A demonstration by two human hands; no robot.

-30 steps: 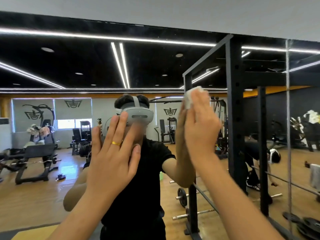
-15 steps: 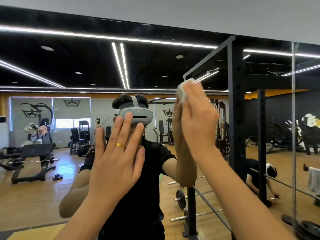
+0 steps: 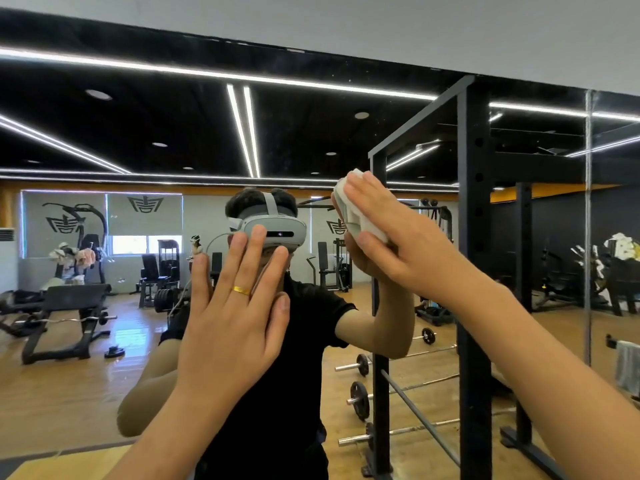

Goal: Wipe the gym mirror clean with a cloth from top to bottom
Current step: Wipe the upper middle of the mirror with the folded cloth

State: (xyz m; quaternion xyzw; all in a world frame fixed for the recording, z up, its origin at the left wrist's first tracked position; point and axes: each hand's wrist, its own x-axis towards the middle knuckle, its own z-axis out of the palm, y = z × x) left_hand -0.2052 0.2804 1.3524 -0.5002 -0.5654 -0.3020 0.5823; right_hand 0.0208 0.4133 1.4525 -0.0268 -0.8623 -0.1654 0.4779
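Gym mirror (image 3: 138, 133): right hand (image 3: 398, 244) flat, thumb clamping cloth (image 3: 349, 209) against glass; left hand (image 3: 235, 323) splayed open beside it, empty, likely to leave fresh palm smears.

Bright, even indoor light; 2 white ceiling strips (image 3: 243, 129) glare in the mirror (image 3: 104, 133), window (image 3: 147, 244) blown out, edges bowed.
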